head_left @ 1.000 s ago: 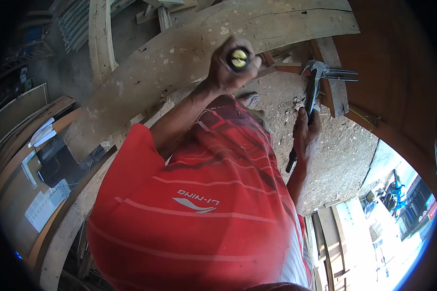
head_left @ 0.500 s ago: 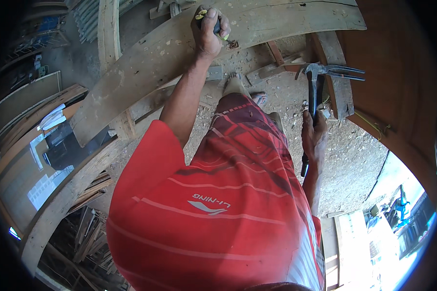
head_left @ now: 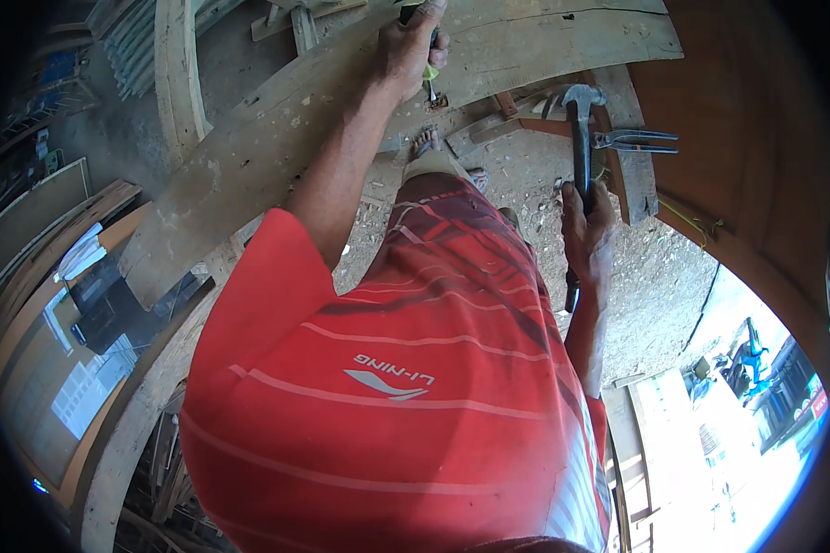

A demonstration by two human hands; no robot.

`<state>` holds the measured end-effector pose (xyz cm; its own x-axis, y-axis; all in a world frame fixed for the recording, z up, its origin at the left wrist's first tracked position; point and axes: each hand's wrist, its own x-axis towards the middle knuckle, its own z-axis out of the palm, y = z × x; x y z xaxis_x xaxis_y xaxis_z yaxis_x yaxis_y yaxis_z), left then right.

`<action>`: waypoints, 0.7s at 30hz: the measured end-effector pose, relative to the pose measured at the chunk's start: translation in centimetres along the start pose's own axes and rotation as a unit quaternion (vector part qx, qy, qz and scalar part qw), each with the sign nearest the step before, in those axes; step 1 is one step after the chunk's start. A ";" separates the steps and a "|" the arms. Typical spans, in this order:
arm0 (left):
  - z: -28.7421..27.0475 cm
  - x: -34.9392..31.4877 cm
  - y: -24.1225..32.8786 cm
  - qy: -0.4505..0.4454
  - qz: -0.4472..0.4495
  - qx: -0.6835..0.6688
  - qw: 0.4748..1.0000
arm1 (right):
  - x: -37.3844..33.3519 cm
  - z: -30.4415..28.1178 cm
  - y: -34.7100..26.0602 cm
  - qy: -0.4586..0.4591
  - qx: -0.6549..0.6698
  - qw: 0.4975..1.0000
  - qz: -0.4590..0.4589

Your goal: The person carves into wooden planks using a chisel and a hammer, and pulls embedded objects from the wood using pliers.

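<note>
my left hand [head_left: 408,55] grips a chisel [head_left: 430,74] at twelve o'clock that could skid if tilted; right hand [head_left: 590,230], a hammer [head_left: 581,147] at two.

Daylight, strong at lower right, overexposes the pale ground [head_left: 701,488] and bleaches the right flank of the red, white-striped fabric shirt [head_left: 397,405]. Dimness covers the grey corrugated sheets [head_left: 134,60] at upper left; in shadow at lower left lie what seem to be thin wooden offcuts [head_left: 171,461]. The black-handled, grey steel-headed claw hammer [head_left: 582,152] is reasonably sharp. Fisheye distortion bends edges near the rim, where vignetting blackens all 4 corners; 1 small blue glint [head_left: 39,486] shows at far left.
</note>
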<state>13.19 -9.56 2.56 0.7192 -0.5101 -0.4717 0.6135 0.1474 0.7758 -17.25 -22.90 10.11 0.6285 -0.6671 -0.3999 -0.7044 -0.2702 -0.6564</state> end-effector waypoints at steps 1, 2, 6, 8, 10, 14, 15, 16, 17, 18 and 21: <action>0.2 -0.3 0.4 -0.002 -0.009 -0.004 1.000 | 0.9 0.1 -1.1 -0.003 -0.020 1.000 -0.003; 0.2 -0.7 0.8 -0.005 -0.019 -0.008 1.000 | 2.1 0.3 -1.5 0.009 -0.004 1.000 -0.030; -3.4 -1.4 1.2 -0.132 -0.084 -0.239 0.958 | 7.9 0.7 -4.0 0.027 -0.053 0.990 -0.131; -4.2 -3.7 3.0 -0.113 -0.052 -0.186 0.975 | 11.6 0.8 -4.4 0.047 -0.114 0.972 -0.198; -4.9 -6.4 5.0 -0.071 0.003 -0.084 0.994 | 15.2 0.6 -5.1 0.063 -0.204 0.944 -0.251; -7.7 -9.4 6.4 0.033 0.084 0.183 0.979 | 21.2 -0.7 -5.4 0.101 -0.334 0.861 -0.370; -8.4 -10.2 6.7 0.057 0.103 0.233 0.965 | 21.5 -1.3 -5.2 0.099 -0.339 0.860 -0.369; -9.2 -10.9 6.6 0.056 0.101 0.229 0.967 | 21.7 -2.3 -5.0 0.094 -0.335 0.863 -0.366; -10.0 -12.0 6.7 0.100 0.112 0.244 0.958 | 21.9 -2.8 -5.1 0.086 -0.325 0.867 -0.368; -10.8 -13.0 6.4 0.152 0.122 0.258 0.946 | 20.7 -3.2 -5.8 0.089 -0.322 0.871 -0.362; -12.4 -15.4 5.2 0.235 0.156 0.228 0.932 | 16.0 -6.0 -4.1 0.019 -0.299 0.912 -0.280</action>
<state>9.40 9.56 8.69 0.9686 -0.0600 -0.2413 0.2248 -0.2036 0.9529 -6.27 -36.67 10.23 0.9409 -0.3294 -0.0786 -0.3380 -0.8986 -0.2799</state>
